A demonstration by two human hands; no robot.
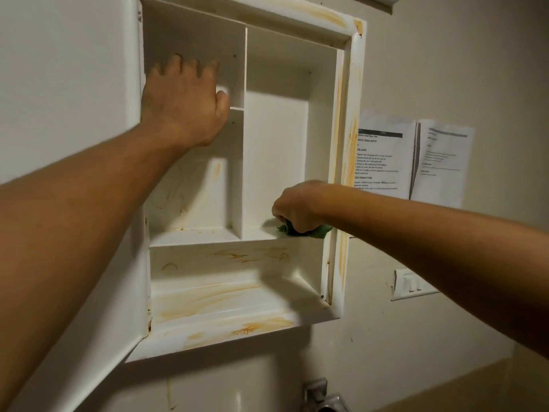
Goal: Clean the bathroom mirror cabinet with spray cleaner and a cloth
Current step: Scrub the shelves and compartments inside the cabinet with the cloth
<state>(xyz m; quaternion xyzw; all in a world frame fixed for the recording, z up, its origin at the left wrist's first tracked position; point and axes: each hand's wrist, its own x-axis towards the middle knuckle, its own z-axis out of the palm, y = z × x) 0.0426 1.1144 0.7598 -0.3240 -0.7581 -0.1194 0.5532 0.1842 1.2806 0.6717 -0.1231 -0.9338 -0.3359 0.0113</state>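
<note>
Standing open mid-frame, the white cabinet [352, 84] has four compartments streaked with orange stains. The tall right compartment holds one green cloth [319, 231], which lies on its floor. The right grip [300, 206] is curled round the cloth, bunching it and pressing it down. The left grip [184, 108] reaches into the upper left compartment, fingers spread, thumb at the small shelf's front edge. Two printed sheets [383, 156] hang on the wall at right, one switch [411, 283] below them.
</note>
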